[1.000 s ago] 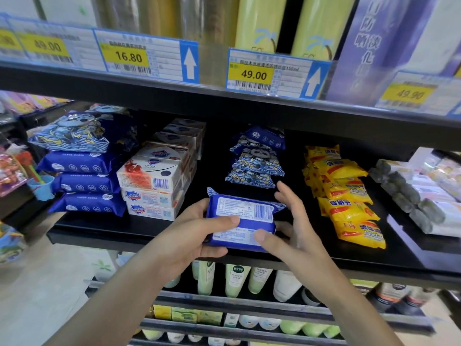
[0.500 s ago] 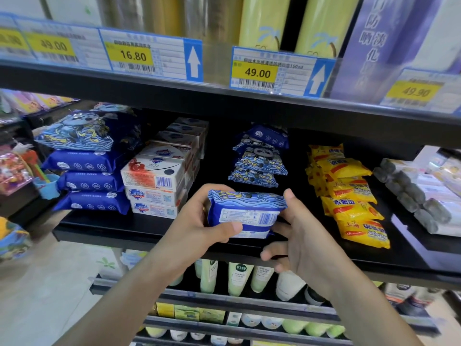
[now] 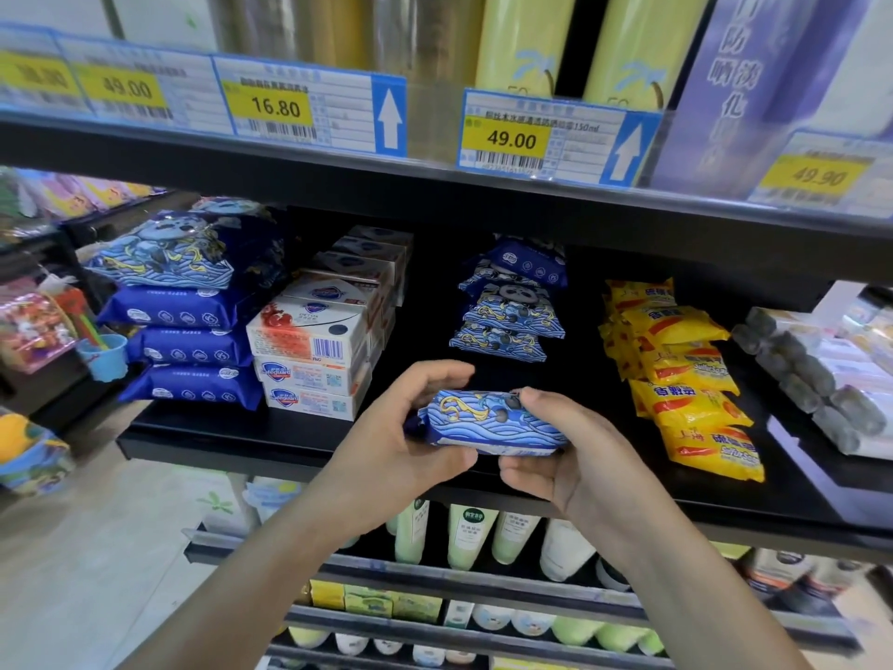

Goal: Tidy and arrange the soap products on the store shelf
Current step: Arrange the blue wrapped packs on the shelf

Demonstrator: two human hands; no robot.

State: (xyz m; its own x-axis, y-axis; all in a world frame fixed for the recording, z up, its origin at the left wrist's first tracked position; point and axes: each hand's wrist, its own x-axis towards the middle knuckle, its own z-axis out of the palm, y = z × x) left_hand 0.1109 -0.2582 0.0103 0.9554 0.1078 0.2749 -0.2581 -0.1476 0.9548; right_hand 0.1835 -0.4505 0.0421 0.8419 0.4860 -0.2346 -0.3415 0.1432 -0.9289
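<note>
Head view here: both hands are on one blue soap pack point(image 3: 488, 420), left hand point(image 3: 410, 442) curled round its left end and right hand point(image 3: 560, 456) cupping the right end from below, printed face up, just above the shelf's point(image 3: 299, 440) front edge. My guess is it's held flat like that so it slides in ahead of the matching blue stack point(image 3: 510, 307) further back, which looks like four or so packs. At the shelf's left end there's a pile of four big blue packs point(image 3: 188, 311), then three tiers of white boxed soap point(image 3: 314, 360), and the yellow packs point(image 3: 691, 379) toward the right, too overlapped to count.
</note>
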